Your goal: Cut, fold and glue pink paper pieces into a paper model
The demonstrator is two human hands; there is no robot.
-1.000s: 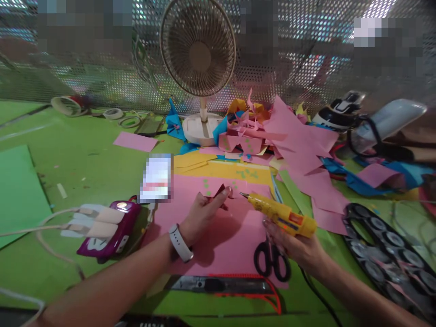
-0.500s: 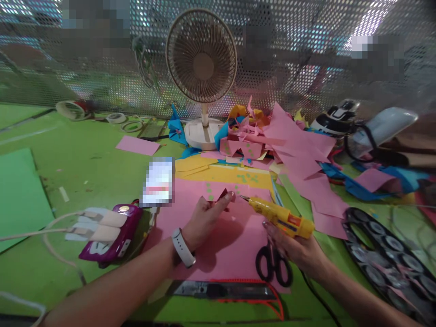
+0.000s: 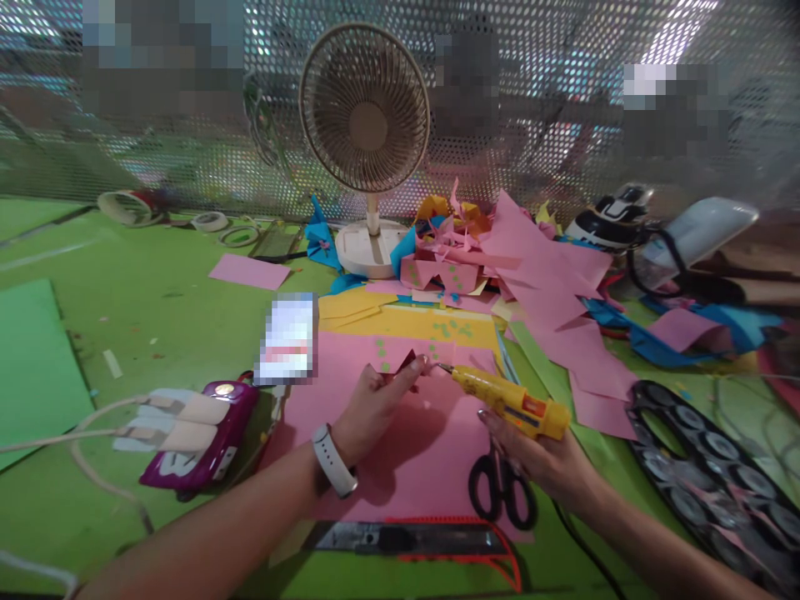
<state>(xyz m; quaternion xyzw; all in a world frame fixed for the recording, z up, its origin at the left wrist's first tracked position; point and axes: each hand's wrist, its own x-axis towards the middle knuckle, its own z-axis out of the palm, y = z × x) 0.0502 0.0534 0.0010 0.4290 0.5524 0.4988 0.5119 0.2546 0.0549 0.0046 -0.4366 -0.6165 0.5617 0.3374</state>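
Observation:
My right hand (image 3: 543,462) is wrapped round a yellow hot glue gun (image 3: 500,396), its metal nozzle pointing left. The nozzle tip sits close to the fingertips of my left hand (image 3: 375,408); whether it touches anything there I cannot tell. Between thumb and fingers my left hand pinches a small folded pink paper piece (image 3: 407,362), mostly hidden and dark in shadow. Beneath both hands lies a pink sheet (image 3: 400,475) with small green marks near its top. Black-handled scissors (image 3: 500,492) lie below my right hand.
A utility knife (image 3: 406,537) lies along the front edge. To the left are a phone (image 3: 286,340) and a purple power block (image 3: 197,442) with cables. A fan (image 3: 368,125) stands behind, beside piled paper scraps (image 3: 531,267). A black openwork tray (image 3: 706,467) is at right.
The glue gun has moved slightly left, bringing its nozzle nearer my left fingertips. My left hand keeps its pinch; the whole view has shifted a little.

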